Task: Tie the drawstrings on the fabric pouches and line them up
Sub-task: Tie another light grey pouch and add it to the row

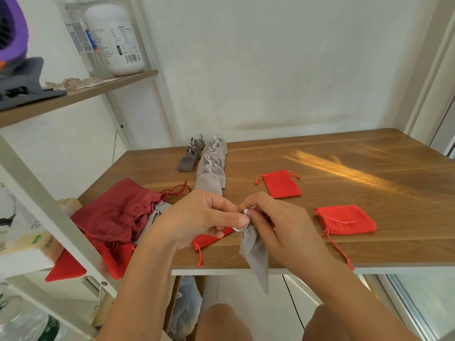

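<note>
Wood table [344, 148] against white wall. Upper L: wood shelf [81, 91] w/ white bottle [115, 38], clear labelled container [78, 35] just beside it, grey clamp [24, 80] at L end. Plastic bag [186, 308] under table.

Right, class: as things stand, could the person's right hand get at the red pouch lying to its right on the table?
Probably yes: only bare table lies between the right hand and that red pouch. But it and the left hand hold the grey pouch, so it must let go first.
</note>
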Action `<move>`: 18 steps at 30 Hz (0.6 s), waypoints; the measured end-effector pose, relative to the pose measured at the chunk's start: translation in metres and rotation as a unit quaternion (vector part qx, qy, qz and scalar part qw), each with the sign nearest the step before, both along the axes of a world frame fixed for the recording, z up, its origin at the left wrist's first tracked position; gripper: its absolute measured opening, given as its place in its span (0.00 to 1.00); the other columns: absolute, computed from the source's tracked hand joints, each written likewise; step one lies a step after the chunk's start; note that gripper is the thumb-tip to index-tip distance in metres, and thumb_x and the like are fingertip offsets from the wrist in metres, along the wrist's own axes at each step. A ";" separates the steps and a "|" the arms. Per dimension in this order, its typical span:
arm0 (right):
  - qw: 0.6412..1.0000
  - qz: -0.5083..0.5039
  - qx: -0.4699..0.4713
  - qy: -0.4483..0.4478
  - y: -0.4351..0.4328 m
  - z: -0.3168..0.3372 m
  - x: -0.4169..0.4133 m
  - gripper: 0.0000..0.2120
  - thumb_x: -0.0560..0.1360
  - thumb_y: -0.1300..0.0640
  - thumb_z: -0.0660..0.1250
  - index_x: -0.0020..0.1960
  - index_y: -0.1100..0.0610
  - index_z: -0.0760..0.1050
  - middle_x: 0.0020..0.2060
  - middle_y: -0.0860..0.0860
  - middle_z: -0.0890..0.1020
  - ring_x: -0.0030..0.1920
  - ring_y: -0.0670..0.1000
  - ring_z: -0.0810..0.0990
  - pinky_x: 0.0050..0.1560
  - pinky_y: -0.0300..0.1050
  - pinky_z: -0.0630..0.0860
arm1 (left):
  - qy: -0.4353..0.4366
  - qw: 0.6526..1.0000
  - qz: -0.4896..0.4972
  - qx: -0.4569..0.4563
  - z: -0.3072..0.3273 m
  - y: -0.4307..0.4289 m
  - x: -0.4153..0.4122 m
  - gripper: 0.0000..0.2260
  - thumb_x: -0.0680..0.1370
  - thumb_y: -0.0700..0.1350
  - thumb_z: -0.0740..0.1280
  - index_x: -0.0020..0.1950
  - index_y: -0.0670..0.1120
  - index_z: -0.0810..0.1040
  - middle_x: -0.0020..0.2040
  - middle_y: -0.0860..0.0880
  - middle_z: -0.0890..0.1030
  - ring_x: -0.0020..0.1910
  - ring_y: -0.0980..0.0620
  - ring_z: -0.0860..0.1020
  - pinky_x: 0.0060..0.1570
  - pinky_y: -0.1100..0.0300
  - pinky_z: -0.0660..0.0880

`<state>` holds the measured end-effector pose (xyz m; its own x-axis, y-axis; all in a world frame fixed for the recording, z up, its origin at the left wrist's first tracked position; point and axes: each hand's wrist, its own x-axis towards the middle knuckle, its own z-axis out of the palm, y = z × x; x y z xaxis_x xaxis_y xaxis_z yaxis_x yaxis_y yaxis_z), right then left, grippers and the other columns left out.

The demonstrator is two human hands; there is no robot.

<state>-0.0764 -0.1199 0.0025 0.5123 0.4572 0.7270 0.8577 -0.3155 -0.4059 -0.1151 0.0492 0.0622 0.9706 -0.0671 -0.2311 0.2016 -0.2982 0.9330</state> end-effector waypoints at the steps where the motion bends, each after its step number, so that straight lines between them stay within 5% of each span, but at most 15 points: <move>1: 1.000 0.001 0.001 0.000 0.000 0.001 0.000 0.04 0.77 0.55 0.59 0.49 0.52 0.73 0.36 0.43 0.79 0.37 0.39 0.72 0.38 0.26 0.65 | -0.007 1.000 0.000 0.017 0.000 -0.001 0.000 0.17 0.61 0.47 0.76 0.44 0.38 0.84 0.41 0.43 0.79 0.31 0.59 0.74 0.31 0.68 0.72; 6: 0.999 0.035 -0.009 0.035 -0.004 0.010 0.003 0.02 0.77 0.55 0.63 0.49 0.50 0.74 0.36 0.38 0.75 0.38 0.32 0.73 0.38 0.23 0.66 | -0.047 0.997 0.002 0.069 0.001 -0.004 -0.004 0.11 0.65 0.47 0.76 0.42 0.43 0.86 0.37 0.47 0.82 0.33 0.61 0.76 0.31 0.69 0.72; 10: 0.994 0.052 -0.047 0.089 -0.009 0.015 0.007 0.10 0.74 0.60 0.65 0.55 0.53 0.75 0.42 0.42 0.78 0.43 0.41 0.76 0.42 0.33 0.72 | -0.076 0.993 0.070 0.057 -0.006 -0.010 -0.003 0.02 0.70 0.43 0.75 0.38 0.46 0.86 0.29 0.53 0.80 0.29 0.63 0.73 0.31 0.69 0.71; 16: 0.991 -0.079 -0.064 0.086 -0.003 0.010 0.010 0.07 0.71 0.61 0.74 0.46 0.54 0.79 0.37 0.39 0.70 0.35 0.36 0.67 0.38 0.29 0.63 | -0.092 0.983 0.153 0.032 -0.019 -0.023 0.000 0.07 0.72 0.39 0.72 0.33 0.42 0.84 0.29 0.44 0.75 0.31 0.50 0.70 0.34 0.61 0.70; 18: 0.990 -0.112 -0.048 0.069 -0.002 0.008 0.009 0.07 0.68 0.60 0.76 0.41 0.54 0.79 0.34 0.41 0.71 0.32 0.37 0.68 0.35 0.33 0.67 | -0.106 0.980 0.166 0.022 -0.024 -0.028 0.001 0.07 0.73 0.40 0.72 0.35 0.42 0.84 0.28 0.45 0.76 0.31 0.51 0.70 0.33 0.62 0.69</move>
<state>-0.0671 -0.1214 0.0101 0.7007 0.3840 0.6013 0.6996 -0.5348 -0.4738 -0.1145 0.0210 0.0386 0.9639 0.2656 -0.0181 0.0978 -0.2903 0.9519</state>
